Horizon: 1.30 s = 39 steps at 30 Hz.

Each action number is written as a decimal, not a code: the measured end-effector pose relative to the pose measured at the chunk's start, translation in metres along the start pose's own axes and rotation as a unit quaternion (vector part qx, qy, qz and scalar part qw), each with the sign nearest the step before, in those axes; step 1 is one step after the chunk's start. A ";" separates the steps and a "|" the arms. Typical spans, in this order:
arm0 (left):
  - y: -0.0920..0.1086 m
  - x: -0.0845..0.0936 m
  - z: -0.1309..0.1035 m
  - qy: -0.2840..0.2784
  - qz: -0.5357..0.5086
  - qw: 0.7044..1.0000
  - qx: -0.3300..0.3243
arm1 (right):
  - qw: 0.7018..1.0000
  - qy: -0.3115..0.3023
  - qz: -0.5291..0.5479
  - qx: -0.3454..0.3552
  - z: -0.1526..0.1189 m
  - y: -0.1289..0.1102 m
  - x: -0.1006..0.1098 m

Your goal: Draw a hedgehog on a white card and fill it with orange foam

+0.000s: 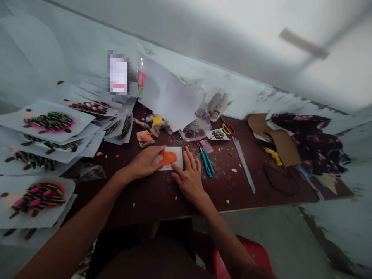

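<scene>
An orange flattened piece that looks like modelling clay (168,157) lies on a small white card (175,166) on the dark table. My left hand (144,159) rests at the card's left side, fingers stretched out, thumb and fingertips by the orange piece's edge. Flat on the table at the card's right edge lies my right hand (190,176), fingers spread, its thumb near the card's lower corner. Nothing shows in its grip. Behind the card is an opened packet of orange clay (145,136). Turquoise-handled pliers (207,162) lie right of my right hand.
Stacks of sheets with clay hedgehogs (52,122) fill the left. At the back are yellow-and-red scissors (227,128) and a white canister (222,107). Translucent sticks (244,166), a yellow glue gun (273,156) and dark floral cloth (316,143) lie right. A red stool (247,255) stands below.
</scene>
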<state>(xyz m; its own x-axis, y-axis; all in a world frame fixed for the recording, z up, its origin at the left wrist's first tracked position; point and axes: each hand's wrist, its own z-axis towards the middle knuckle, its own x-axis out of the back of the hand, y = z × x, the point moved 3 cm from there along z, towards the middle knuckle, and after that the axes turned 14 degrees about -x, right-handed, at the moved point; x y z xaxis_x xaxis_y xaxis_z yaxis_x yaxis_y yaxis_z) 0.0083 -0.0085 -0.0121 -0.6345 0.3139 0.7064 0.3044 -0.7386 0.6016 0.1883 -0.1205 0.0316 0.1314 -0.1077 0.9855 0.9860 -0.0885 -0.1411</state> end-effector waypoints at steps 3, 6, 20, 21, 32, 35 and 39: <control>-0.001 -0.001 0.000 -0.007 -0.002 1.000 0.000 | 1.000 -0.001 0.003 0.002 0.001 0.000 0.001; -0.001 -0.001 0.000 -0.011 0.004 1.000 0.004 | 1.000 0.000 0.002 -0.011 0.003 0.001 0.000; -0.002 0.007 0.002 -0.028 -0.027 0.999 0.012 | 1.000 -0.009 0.016 -0.018 0.015 -0.003 -0.008; -0.003 0.006 0.002 -0.026 -0.026 0.999 0.010 | 1.000 -0.010 0.018 -0.018 0.016 -0.004 -0.008; 0.001 0.007 0.002 -0.008 -0.037 0.999 0.007 | 0.999 -0.014 0.020 0.048 0.012 -0.007 -0.003; 0.001 0.006 0.001 -0.015 -0.041 0.999 0.013 | 0.999 -0.025 0.024 0.038 0.014 -0.007 -0.004; 0.002 0.008 -0.001 -0.026 -0.036 0.999 0.000 | 0.998 -0.014 0.042 0.051 0.019 -0.006 0.001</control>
<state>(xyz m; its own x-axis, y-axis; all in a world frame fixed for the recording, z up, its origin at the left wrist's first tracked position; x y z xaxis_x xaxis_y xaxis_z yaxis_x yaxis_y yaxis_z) 0.0028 -0.0081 -0.0062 -0.6173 0.3968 0.6794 0.2586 -0.7132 0.6515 0.1844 -0.1016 0.0348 0.2147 -0.0827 0.9732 0.9767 0.0201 -0.2138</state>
